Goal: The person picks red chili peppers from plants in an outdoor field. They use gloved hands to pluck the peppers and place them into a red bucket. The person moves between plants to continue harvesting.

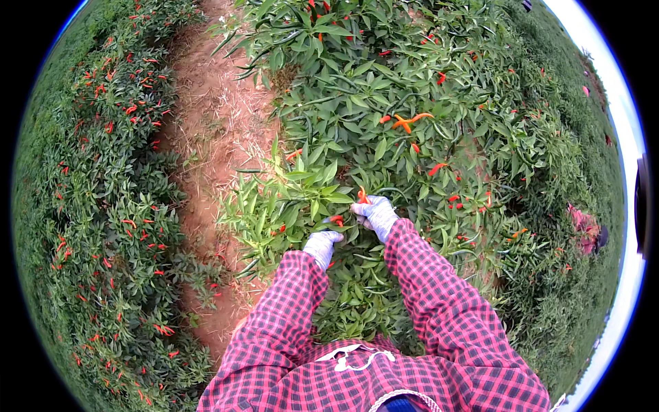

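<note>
My right hand (377, 215), in a pale grey-white glove, is closed around an orange-red chili pepper (363, 196) that sticks up past its fingers. Close by on the left, my left hand (322, 246) wears the same kind of glove and reaches into the leaves of a chili plant (292, 196). Its fingertips are partly lost among the foliage, so I cannot make out whether they grip anything. Just above that hand shows a red-and-dark chili pepper (334, 220). Green chilies hang on the stems around both hands.
A strip of reddish soil (213, 103) littered with dry straw runs along the left. Beyond it stands another row of chili plants (110, 226) with many red fruits. Orange chilies (410, 122) show ahead of my hands. At the far right a person in red (585, 230) is among the plants.
</note>
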Demonstrator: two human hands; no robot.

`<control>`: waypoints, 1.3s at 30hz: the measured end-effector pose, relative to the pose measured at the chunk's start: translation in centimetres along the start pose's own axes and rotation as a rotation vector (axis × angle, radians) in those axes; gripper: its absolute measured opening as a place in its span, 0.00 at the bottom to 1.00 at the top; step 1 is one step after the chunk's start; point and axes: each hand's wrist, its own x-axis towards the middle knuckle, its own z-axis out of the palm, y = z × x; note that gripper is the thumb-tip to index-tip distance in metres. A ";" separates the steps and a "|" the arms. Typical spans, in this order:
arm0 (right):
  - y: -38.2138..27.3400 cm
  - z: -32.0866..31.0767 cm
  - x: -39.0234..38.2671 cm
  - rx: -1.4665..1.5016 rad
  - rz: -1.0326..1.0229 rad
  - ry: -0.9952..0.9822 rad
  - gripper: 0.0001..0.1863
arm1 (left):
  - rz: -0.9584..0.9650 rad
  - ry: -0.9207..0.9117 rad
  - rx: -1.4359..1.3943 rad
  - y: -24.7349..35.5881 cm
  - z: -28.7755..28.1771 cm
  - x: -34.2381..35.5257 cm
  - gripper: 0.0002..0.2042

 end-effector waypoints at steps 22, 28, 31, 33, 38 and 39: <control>-3.6 1.9 -5.9 0.581 -0.097 -0.173 0.09 | 0.031 0.154 -0.094 2.0 -0.6 1.5 0.11; 2.6 4.8 -1.7 -0.390 -0.572 0.431 0.14 | -0.074 0.253 -0.010 1.6 0.4 1.4 0.14; -2.3 6.6 -3.0 -1.025 -0.147 0.338 0.19 | 0.007 0.156 0.338 -1.5 -1.8 2.8 0.17; -1.6 6.8 -1.5 -1.230 -0.191 0.229 0.20 | 0.033 0.140 0.515 -5.6 -4.6 6.6 0.17; -2.6 6.0 0.3 -1.390 -0.095 0.168 0.19 | 0.186 0.070 0.512 -6.3 -4.0 6.3 0.15; -2.7 5.2 0.1 -1.375 -0.103 0.205 0.19 | 0.188 0.029 0.414 -3.9 -2.0 4.6 0.15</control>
